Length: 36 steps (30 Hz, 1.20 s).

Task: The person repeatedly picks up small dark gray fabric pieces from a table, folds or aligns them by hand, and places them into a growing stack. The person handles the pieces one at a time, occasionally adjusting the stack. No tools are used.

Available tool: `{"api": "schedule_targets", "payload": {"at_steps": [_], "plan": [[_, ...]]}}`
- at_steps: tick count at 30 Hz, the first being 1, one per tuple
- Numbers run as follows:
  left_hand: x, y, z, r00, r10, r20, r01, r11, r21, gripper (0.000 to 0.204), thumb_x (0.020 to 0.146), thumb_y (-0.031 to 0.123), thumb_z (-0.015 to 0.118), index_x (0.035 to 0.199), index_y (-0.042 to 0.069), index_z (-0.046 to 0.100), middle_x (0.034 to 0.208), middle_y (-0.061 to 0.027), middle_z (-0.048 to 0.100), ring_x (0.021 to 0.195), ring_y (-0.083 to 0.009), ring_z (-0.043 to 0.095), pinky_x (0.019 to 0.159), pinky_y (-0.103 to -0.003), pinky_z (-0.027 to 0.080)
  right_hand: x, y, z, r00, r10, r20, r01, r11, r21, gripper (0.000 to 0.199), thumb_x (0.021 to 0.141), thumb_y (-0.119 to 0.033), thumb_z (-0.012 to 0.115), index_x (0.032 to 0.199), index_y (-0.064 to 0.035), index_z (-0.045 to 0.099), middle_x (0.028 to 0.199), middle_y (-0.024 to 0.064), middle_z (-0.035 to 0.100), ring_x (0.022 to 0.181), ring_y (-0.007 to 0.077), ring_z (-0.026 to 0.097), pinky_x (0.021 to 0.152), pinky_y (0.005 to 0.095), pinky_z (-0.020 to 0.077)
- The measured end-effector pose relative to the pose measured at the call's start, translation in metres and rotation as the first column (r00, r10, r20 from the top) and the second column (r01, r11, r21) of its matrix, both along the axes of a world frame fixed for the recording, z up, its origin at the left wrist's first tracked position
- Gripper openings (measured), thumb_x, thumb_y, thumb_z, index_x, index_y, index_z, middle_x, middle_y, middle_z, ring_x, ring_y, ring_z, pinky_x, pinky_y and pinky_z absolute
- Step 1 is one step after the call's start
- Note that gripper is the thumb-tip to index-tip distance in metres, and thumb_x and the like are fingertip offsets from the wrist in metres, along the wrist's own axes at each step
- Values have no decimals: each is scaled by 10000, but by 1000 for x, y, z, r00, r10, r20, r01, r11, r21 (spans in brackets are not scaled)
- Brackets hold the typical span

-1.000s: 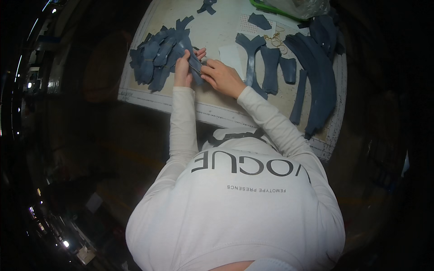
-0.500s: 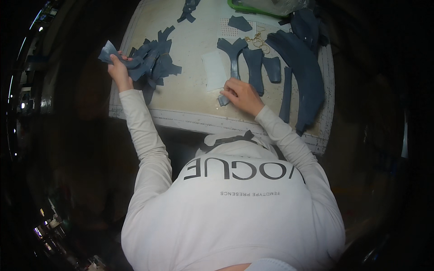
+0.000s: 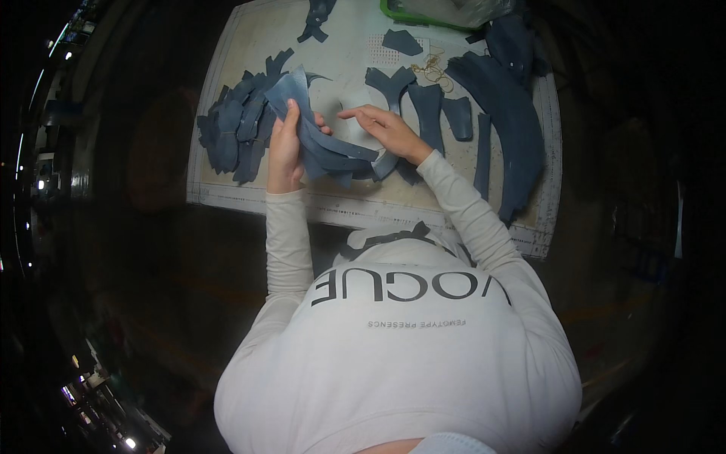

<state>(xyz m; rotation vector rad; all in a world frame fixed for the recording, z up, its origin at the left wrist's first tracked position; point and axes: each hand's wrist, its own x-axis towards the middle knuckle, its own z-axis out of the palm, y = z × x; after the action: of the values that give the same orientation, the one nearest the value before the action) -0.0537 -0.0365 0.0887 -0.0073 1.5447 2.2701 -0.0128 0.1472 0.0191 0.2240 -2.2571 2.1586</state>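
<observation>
My left hand (image 3: pixel 286 144) is closed round a stack of blue leather-like cut pieces (image 3: pixel 318 140), raised above the table, its thumb on top. The pieces fan out, with curved strips reaching right over the Y-shaped blue piece. Just right of the stack is my right hand (image 3: pixel 386 132), its index finger stretched out toward the left and nothing visible in it. Below it, the stem of the Y-shaped blue piece (image 3: pixel 391 85) is partly hidden. A heap of similar blue pieces (image 3: pixel 234 121) lies left of my left hand.
More blue pieces lie to the right: a waisted one (image 3: pixel 426 110), a short one (image 3: pixel 457 119), a narrow strip (image 3: pixel 482 155) and large curved ones (image 3: pixel 510 129). Farther back are yellowish loops (image 3: pixel 434 72), a small blue piece (image 3: pixel 402 42) on printed paper, and a green-rimmed tray (image 3: pixel 408 17).
My left hand has moved right from the heap, bringing the stack over the table's middle. My right hand has come off the stem of the Y-shaped piece, upward and left, its index finger extended.
</observation>
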Motion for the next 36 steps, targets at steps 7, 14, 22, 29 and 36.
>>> {"api": "schedule_targets", "payload": {"at_steps": [7, 14, 22, 29, 36], "plan": [[-37, 0, -71, 999, -32, 8, 32, 996, -88, 395, 951, 371, 432, 1053, -1, 518, 853, -109, 622, 722, -200, 628, 672, -307, 521, 38, -50, -23, 833, 295, 468, -32, 870, -492, 456, 981, -346, 350, 1119, 39, 552, 942, 90, 643, 863, 154, 612, 831, 249, 444], [-12, -37, -130, 843, -125, -524, -456, 353, -817, 313, 781, 325, 645, 911, 43, 603, 784, -117, 612, 756, -272, 596, 724, -332, 467, 58, -28, -51, 979, -190, -78, 203, 829, 521, 162, 786, -126, 611, 873, 0, 660, 788, 154, 632, 668, 253, 638, 616, 331, 496], [19, -26, -144, 951, -140, -275, -223, 304, -926, 302, 720, 329, 681, 821, 48, 634, 681, -88, 651, 687, -264, 644, 657, -362, 489, 18, -50, -64, 960, -150, -236, 274, 668, 692, 261, 745, -142, 640, 980, -30, 627, 797, 137, 603, 748, 308, 604, 697, 386, 480], [-12, -89, -148, 971, -37, -237, -198, 434, -879, 165, 795, 165, 633, 887, 29, 645, 730, -49, 680, 643, -136, 625, 615, -283, 470, -3, -51, -75, 983, -181, 4, 143, 789, 597, 349, 712, -93, 632, 1050, -11, 601, 932, 209, 604, 867, 358, 596, 796, 399, 480], [7, -62, -120, 738, -147, -659, -622, 231, -748, 231, 722, 270, 695, 806, 79, 597, 795, -88, 558, 765, -276, 569, 675, -396, 449, -10, -26, -65, 935, -347, -74, 309, 694, 651, 369, 706, -87, 649, 1063, -9, 598, 965, 188, 572, 916, 342, 576, 796, 379, 477]]}}
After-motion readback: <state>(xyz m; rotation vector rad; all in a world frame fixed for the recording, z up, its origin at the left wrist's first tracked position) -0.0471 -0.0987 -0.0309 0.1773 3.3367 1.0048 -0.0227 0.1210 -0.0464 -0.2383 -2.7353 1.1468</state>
